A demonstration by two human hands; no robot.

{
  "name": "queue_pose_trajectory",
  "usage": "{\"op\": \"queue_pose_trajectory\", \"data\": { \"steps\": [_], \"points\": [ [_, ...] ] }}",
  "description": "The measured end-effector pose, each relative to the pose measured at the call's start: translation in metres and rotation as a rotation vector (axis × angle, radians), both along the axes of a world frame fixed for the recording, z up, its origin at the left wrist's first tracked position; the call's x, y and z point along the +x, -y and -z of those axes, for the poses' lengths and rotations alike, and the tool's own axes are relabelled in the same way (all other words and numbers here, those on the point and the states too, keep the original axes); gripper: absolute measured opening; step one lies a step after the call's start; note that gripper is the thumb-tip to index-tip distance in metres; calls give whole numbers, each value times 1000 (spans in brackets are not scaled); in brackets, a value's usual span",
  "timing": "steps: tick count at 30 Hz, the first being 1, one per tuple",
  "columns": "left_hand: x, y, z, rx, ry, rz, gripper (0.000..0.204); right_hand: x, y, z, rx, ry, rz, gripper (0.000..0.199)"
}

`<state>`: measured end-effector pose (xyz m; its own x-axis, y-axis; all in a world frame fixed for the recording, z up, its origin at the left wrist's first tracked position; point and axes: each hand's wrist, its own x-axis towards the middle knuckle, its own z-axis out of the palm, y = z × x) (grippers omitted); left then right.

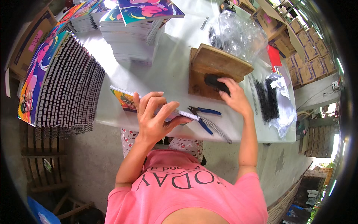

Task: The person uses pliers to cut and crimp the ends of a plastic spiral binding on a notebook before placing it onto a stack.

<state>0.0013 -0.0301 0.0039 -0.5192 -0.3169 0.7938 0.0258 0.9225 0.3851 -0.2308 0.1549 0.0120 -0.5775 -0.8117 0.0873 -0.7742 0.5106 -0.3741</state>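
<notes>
My left hand [152, 116] is closed round a notebook [125, 100] with a colourful cover, held edge-up above the table's front. Punched holes run along its upper edge. A loose wire spiral [220, 132] trails off its right end; whether it is threaded into the holes I cannot tell. Under that end lie pliers [209, 111] with blue handles. My right hand [234, 95] rests with its fingers curled over a black block-like object [216, 83] on the wooden stand [220, 61]. Whether it grips the block or only touches it is hard to see, but the fingers are closed against it.
Spiral-bound notebooks [67, 82] stand stacked at the left, and a tall pile of paper blocks [126, 44] sits behind. On the right lie a bundle of black spirals [268, 100] and crumpled white paper [285, 112]. A clear plastic bag [238, 35] is at the back.
</notes>
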Motion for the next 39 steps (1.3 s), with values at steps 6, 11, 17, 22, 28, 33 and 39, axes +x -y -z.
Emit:
{"op": "queue_pose_trajectory", "data": {
  "steps": [6,11,17,22,28,33,39],
  "points": [
    [10,1,1,14,32,40,48,-6,6,37,-123,-204,73,43],
    [10,-1,0,36,35,23,45,24,16,-12,-751,658,-203,25],
    [6,1,4,61,63,20,35,62,36,-17,-527,759,-375,25],
    [9,0,1,69,21,-10,35,63,50,-28,-641,912,-595,29],
    [13,-1,3,60,-22,4,39,78,60,-44,-715,859,-801,33],
    [12,1,4,131,-73,50,57,68,60,-41,-626,710,-654,24],
    [11,1,8,132,-106,59,66,66,63,-41,-622,669,-613,22]
  ]
}}
